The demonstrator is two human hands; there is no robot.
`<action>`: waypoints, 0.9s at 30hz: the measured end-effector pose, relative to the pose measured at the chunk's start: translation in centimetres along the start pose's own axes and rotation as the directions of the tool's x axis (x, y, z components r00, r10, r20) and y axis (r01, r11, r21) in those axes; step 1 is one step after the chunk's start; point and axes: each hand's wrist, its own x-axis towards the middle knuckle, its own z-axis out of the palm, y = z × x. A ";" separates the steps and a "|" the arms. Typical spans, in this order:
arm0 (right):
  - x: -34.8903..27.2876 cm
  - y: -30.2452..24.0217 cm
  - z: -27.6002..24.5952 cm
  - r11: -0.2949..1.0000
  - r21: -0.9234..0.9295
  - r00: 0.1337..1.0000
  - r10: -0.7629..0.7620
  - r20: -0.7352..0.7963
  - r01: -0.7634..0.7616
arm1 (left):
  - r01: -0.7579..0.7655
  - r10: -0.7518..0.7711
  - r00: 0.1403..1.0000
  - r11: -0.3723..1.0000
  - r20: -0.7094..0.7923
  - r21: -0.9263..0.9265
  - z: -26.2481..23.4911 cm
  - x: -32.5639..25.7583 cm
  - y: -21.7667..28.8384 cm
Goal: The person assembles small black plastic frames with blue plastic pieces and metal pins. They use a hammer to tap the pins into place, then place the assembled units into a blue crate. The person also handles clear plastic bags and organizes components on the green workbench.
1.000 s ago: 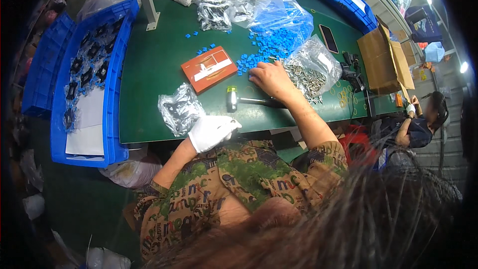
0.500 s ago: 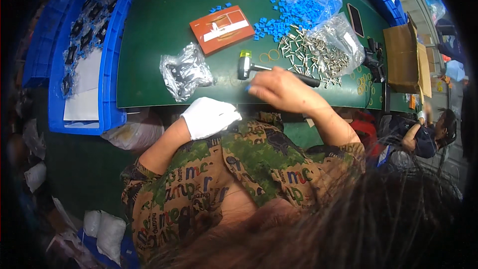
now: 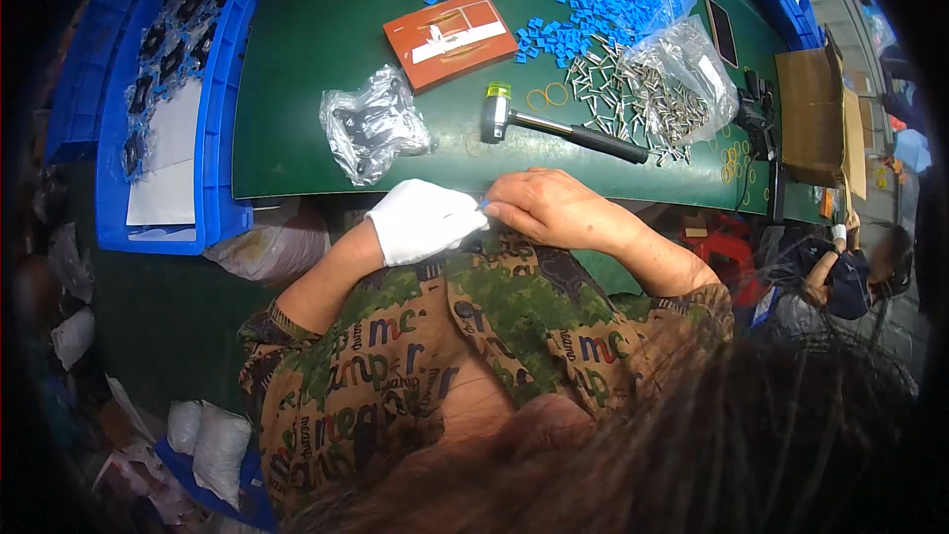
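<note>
My left hand [image 3: 423,222], in a white glove, is closed just off the table's front edge; whatever its fingers hold is hidden. Against its fingertips my bare right hand [image 3: 554,208] pinches a small blue plastic piece [image 3: 483,206], of which only a bit shows. Beyond the hands lies a hammer [image 3: 568,131] with a yellow-green cap and black grip. A clear bag with black parts [image 3: 374,129] rests left of it. Farther back are a reddish-brown box [image 3: 450,66], a heap of blue plastic pieces [image 3: 603,20] and a pile of metal pins [image 3: 633,89].
Blue bins [image 3: 222,109] with bagged black parts line the left side. At the right lie a phone [image 3: 722,32], yellow rubber bands [image 3: 733,160] and a cardboard box [image 3: 816,119]. A co-worker [image 3: 840,272] sits beyond the table's right end.
My right hand has come down and left from over the hammer, bringing the blue piece to my left hand's fingertips. The view has shifted slightly.
</note>
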 end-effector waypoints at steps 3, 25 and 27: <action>-0.1 -0.1 0.0 1.000 0.004 1.000 0.002 0.000 -0.002 | -0.023 0.022 1.000 0.999 0.015 0.025 -0.2 -0.1 0.4; 0.1 -1.1 -0.5 0.998 0.019 0.994 0.056 0.093 -0.058 | -0.266 0.271 0.963 0.939 0.006 0.219 0.8 0.0 -1.3; 0.1 -1.0 -0.2 0.998 0.025 0.994 0.057 0.094 -0.060 | -0.255 0.262 0.965 0.940 0.003 0.228 1.1 0.0 -1.7</action>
